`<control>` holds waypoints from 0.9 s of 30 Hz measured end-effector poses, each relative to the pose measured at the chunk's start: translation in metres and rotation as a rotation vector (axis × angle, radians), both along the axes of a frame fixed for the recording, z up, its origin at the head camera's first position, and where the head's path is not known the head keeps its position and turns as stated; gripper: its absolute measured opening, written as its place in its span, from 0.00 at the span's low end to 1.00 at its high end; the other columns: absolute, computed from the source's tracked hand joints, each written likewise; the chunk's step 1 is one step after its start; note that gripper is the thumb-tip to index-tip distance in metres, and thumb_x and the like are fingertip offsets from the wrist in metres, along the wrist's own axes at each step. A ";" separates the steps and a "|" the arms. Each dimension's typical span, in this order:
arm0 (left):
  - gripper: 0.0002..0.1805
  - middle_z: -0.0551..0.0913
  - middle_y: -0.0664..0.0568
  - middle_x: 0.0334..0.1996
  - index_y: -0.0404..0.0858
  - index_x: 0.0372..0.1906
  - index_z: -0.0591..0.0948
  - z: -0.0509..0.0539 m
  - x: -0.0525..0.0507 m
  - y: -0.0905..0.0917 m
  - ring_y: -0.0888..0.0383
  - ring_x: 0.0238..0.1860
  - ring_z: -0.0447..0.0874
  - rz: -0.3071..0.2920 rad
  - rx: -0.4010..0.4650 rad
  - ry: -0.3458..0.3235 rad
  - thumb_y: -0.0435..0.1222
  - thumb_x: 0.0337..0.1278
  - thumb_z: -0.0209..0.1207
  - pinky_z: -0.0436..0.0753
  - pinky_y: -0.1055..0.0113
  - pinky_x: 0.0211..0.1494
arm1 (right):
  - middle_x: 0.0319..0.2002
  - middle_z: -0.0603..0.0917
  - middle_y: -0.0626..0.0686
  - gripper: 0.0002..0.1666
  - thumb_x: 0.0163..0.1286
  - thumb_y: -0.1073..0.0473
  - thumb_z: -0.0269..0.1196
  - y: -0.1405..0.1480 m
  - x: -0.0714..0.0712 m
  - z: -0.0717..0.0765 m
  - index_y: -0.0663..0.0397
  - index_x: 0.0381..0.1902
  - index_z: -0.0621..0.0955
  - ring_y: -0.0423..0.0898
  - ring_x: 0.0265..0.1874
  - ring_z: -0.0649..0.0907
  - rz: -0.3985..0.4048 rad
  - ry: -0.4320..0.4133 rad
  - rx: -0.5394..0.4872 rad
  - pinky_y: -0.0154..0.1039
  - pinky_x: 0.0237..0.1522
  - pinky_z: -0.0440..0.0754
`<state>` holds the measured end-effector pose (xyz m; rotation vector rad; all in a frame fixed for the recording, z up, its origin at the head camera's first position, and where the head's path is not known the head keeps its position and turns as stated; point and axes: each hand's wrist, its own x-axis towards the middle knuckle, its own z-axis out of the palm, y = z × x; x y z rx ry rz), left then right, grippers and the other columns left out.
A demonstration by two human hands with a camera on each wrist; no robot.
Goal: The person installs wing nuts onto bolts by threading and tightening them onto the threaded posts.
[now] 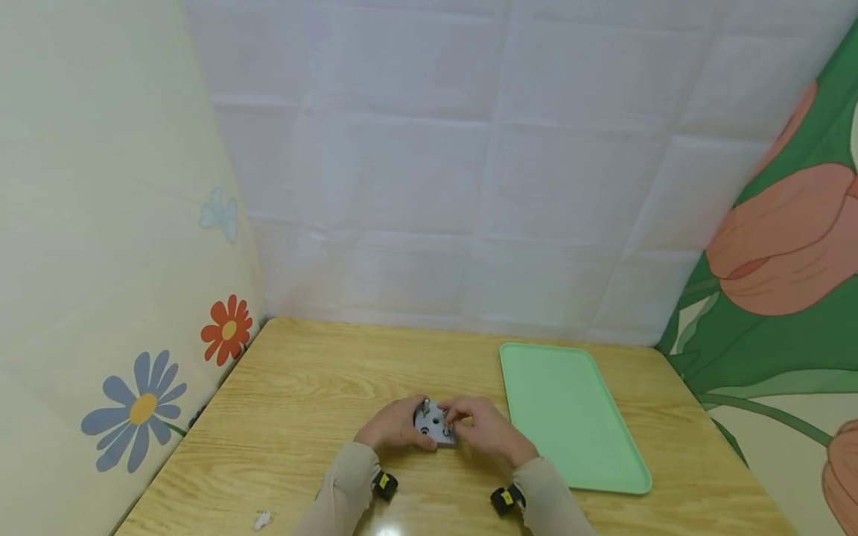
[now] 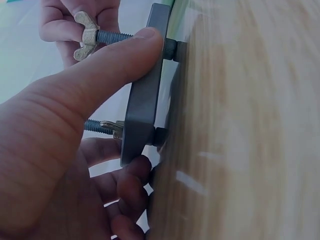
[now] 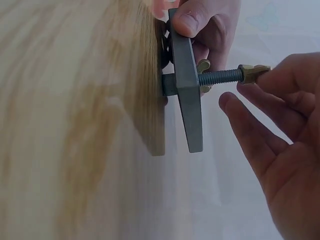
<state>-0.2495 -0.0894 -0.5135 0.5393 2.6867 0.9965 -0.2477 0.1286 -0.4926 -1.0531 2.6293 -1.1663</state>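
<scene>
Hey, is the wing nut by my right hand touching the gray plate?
Apart. The right wrist view shows a stretch of bare bolt thread between that wing nut and the gray plate.

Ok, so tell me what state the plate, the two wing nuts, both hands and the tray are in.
Gray plate: held, bolts through it
Outer wing nut: near the free end of its bolt, well off the plate
Inner wing nut: threaded close to the plate
Left hand: gripping the plate
Right hand: fingers curled at the outer wing nut
Green tray: lying flat
</scene>
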 end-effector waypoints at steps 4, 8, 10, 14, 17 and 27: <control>0.46 0.77 0.55 0.46 0.38 0.62 0.70 0.000 0.001 0.000 0.60 0.39 0.72 -0.004 -0.003 0.011 0.53 0.36 0.73 0.72 0.60 0.44 | 0.50 0.82 0.46 0.11 0.62 0.69 0.58 0.001 -0.001 -0.003 0.48 0.31 0.84 0.46 0.49 0.80 -0.007 -0.056 -0.036 0.43 0.48 0.77; 0.46 0.77 0.55 0.46 0.38 0.62 0.70 0.000 0.001 0.000 0.60 0.40 0.73 -0.002 -0.007 0.012 0.54 0.35 0.73 0.73 0.60 0.45 | 0.46 0.83 0.43 0.09 0.62 0.67 0.61 0.002 -0.004 -0.008 0.46 0.31 0.84 0.44 0.47 0.80 -0.016 -0.087 -0.070 0.43 0.48 0.76; 0.46 0.77 0.54 0.47 0.38 0.62 0.70 0.000 0.001 0.000 0.60 0.41 0.73 0.000 -0.008 0.012 0.54 0.35 0.73 0.73 0.59 0.46 | 0.44 0.83 0.44 0.08 0.63 0.66 0.63 0.003 -0.005 -0.008 0.46 0.30 0.84 0.43 0.45 0.80 -0.009 -0.082 -0.088 0.43 0.47 0.77; 0.48 0.77 0.53 0.49 0.38 0.64 0.69 0.001 0.001 0.000 0.59 0.42 0.73 0.003 -0.007 0.010 0.54 0.35 0.73 0.73 0.59 0.46 | 0.40 0.83 0.47 0.06 0.63 0.65 0.64 0.003 -0.006 -0.009 0.48 0.31 0.82 0.42 0.40 0.81 0.041 -0.024 -0.115 0.40 0.43 0.79; 0.49 0.77 0.54 0.49 0.38 0.65 0.68 0.001 0.001 -0.001 0.60 0.42 0.73 0.005 -0.010 0.003 0.55 0.35 0.73 0.73 0.59 0.46 | 0.36 0.82 0.49 0.05 0.63 0.65 0.64 0.002 -0.005 -0.008 0.48 0.31 0.81 0.40 0.36 0.80 0.060 0.025 -0.105 0.37 0.39 0.79; 0.48 0.77 0.53 0.48 0.37 0.65 0.68 0.001 0.000 0.000 0.59 0.41 0.73 -0.003 -0.006 0.002 0.54 0.36 0.73 0.73 0.59 0.45 | 0.28 0.76 0.38 0.08 0.64 0.60 0.65 -0.004 -0.001 -0.004 0.42 0.30 0.76 0.35 0.27 0.75 -0.024 0.083 0.018 0.32 0.30 0.75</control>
